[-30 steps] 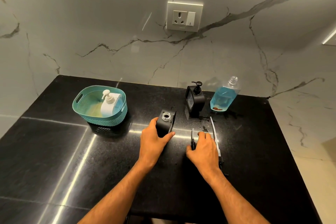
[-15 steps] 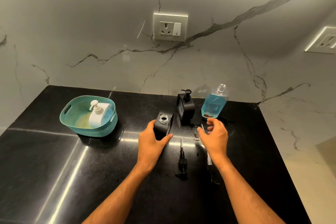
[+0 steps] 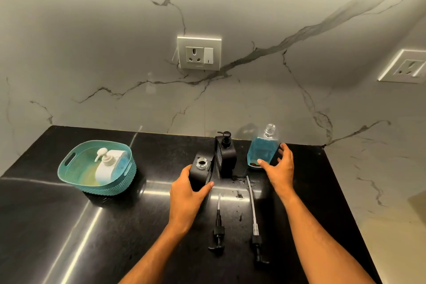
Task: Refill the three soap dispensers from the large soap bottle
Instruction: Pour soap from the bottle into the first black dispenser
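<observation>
large soap bottle [image 3: 262,152] uncapped at back of counter [image 3: 69,226], half full of blue; right hand [image 3: 280,166] curled round its lower part, likely to lift and pour. open black dispenser [image 3: 201,172] gripped by left hand [image 3: 187,193], steadied for filling. dispensers: three, second black one [image 3: 227,157] capped just behind, white one [image 3: 109,163] in teal basket [image 3: 115,185]. pump heads: two [image 3: 217,230] [image 3: 254,226], laid aside in front.

Dim, warm light falls from above the marble wall [image 3: 115,41], brightest along its top edge; the glossy black tabletop [image 3: 57,237] throws long white glare streaks, the wide lens bows the edges, and focus stays fairly sharp
</observation>
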